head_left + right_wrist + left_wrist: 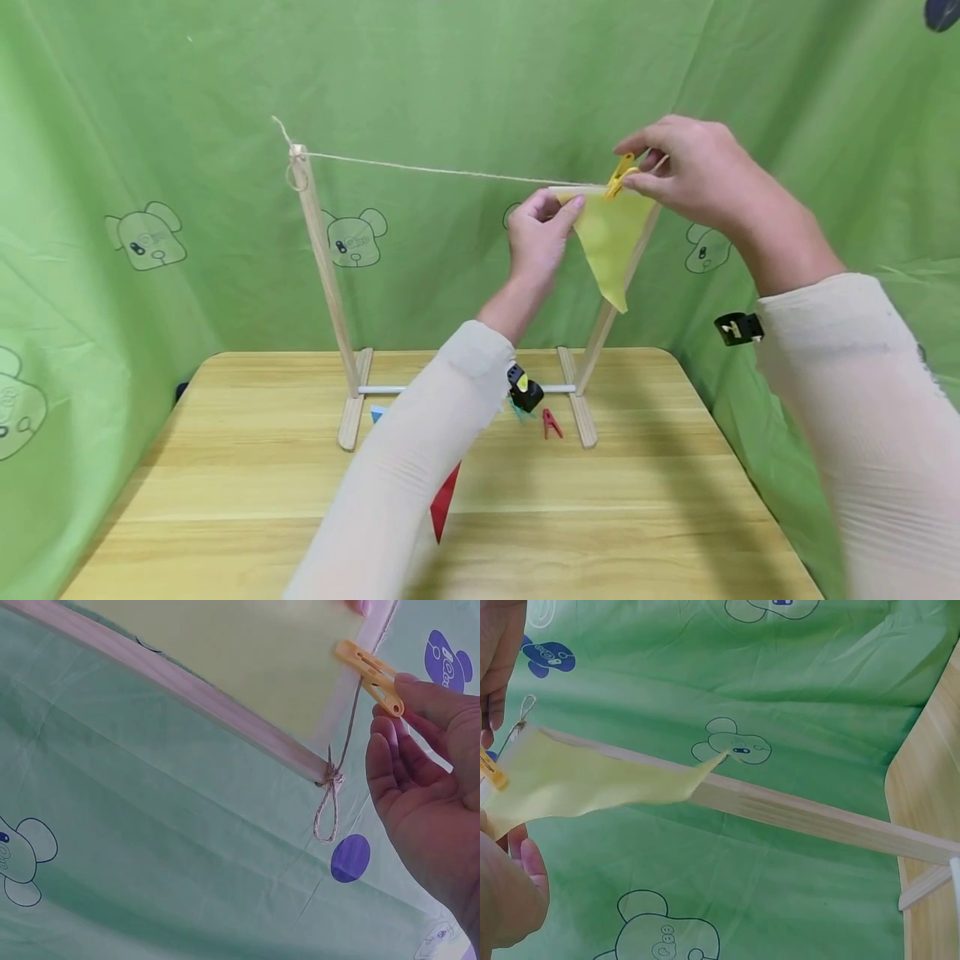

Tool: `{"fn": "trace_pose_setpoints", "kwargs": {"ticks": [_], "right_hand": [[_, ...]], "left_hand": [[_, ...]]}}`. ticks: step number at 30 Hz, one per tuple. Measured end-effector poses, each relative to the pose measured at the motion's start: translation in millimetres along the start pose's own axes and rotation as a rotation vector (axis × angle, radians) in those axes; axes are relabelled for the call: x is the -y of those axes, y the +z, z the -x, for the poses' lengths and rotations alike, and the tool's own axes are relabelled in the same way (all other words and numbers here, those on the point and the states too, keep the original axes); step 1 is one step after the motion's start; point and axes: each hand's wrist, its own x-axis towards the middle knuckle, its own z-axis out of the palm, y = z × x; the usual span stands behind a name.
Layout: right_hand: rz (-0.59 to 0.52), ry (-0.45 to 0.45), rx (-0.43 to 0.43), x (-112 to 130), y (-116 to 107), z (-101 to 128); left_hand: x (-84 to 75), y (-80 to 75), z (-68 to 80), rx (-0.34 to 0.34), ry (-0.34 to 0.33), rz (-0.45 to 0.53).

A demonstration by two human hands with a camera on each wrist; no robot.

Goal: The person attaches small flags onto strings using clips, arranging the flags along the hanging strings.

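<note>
Cloth this thin will be light and floppy, I judge, so the yellow triangular fabric pennant is best taken along its stiffer white top band, as is done here. It hangs right of centre in the head view, its top edge against the taut twine line strung between two wooden posts of the rack. The left hand pinches the pennant's upper left corner. The right hand pinches a small yellow plastic clothespin that sits on the band and twine; the peg looks rigid, light and springy, to be squeezed at its tail. Counted: one yellow pennant, one yellow peg, one red clothespin lying on the wooden table at lower centre, one red pennant partly hidden by the left sleeve, and a blue scrap beside the rack foot.
</note>
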Motion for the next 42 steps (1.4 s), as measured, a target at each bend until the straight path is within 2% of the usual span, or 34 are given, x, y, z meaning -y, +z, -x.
{"fn": "trace_pose_setpoints", "kwargs": {"ticks": [6, 17, 28, 36, 42], "right_hand": [[0.015, -0.026, -0.013, 1, 1, 0], [0.022, 0.001, 0.004, -1, 3, 0], [0.016, 0.004, 0.000, -4, 6, 0], [-0.030, -0.003, -0.061, -6, 9, 7], [-0.068, 0.008, -0.143, -6, 15, 18]], "left_hand": [[-0.5, -3.0, 0.1, -0.006, 0.011, -0.009], [-0.1, -9.0, -1.7, 0.003, -0.014, -0.047], [4.0, -14.1, -3.4, 0.000, -0.002, -0.060], [4.3, -21.1, -1.5, 0.015, -0.006, -0.051], [4.1, -27.6, 0.3, 0.017, -0.014, -0.043]]}}
